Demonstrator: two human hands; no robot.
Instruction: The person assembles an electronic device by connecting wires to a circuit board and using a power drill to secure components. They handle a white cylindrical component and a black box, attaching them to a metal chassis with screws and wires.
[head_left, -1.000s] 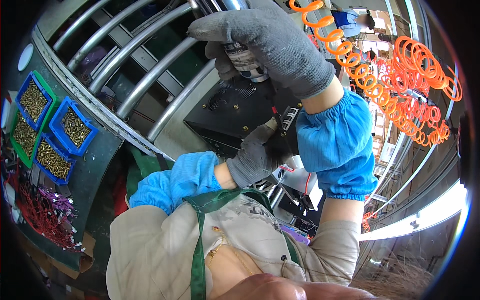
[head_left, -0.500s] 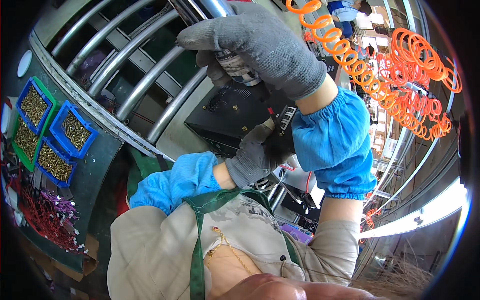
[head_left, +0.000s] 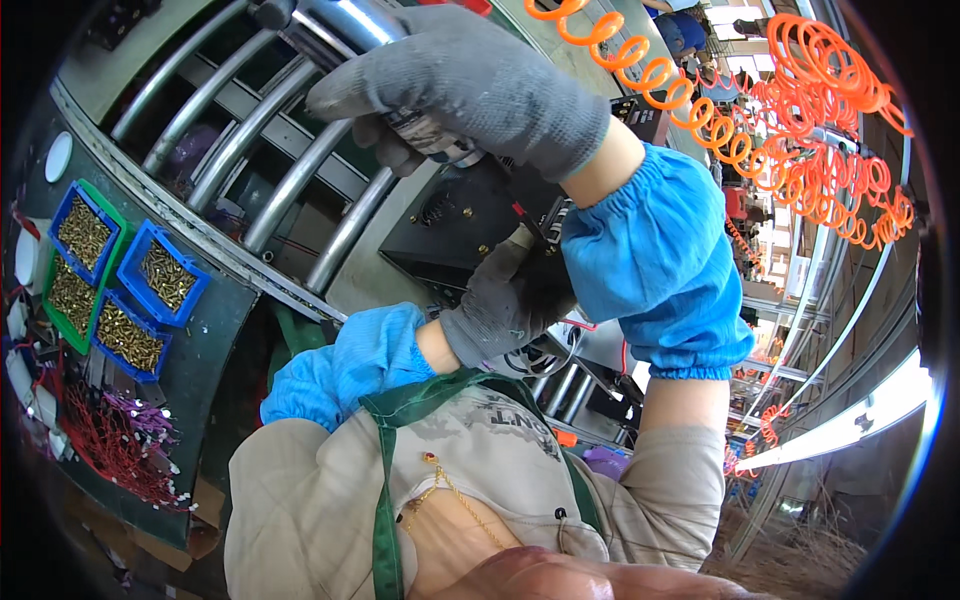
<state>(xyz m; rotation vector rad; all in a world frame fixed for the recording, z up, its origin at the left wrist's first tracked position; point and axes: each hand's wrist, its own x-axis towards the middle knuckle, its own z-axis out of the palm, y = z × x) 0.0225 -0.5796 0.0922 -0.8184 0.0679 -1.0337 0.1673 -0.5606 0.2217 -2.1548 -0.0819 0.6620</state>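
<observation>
My right hand (head_left: 470, 85), in a grey knit glove, is raised at the top centre. Its fingers wrap round a silver, pistol-shaped air screwdriver (head_left: 355, 22), tilted over the rollers; the tool's tip is not plain to see. Lower down, my left hand (head_left: 490, 305), gloved alike, lies at the near edge of a black metal box (head_left: 430, 225) with brass-coloured screws on its face. The left fingers are curled by a small dark part with a red mark, partly hidden by shadow and the blue right sleeve cover (head_left: 650, 240). What they hold cannot be made out.
Steel conveyor rollers (head_left: 290, 190) run along the left. Beyond their rail, blue trays (head_left: 190, 305) of brass screws stand beside red and purple wire bundles (head_left: 115, 450). An orange coiled air hose (head_left: 650, 80) hangs at upper right, with more coils behind. Other people are in the background.
My right hand has moved left with the air screwdriver, farther over the rollers. My left hand stays by the black box. The whole view has shifted slightly.
</observation>
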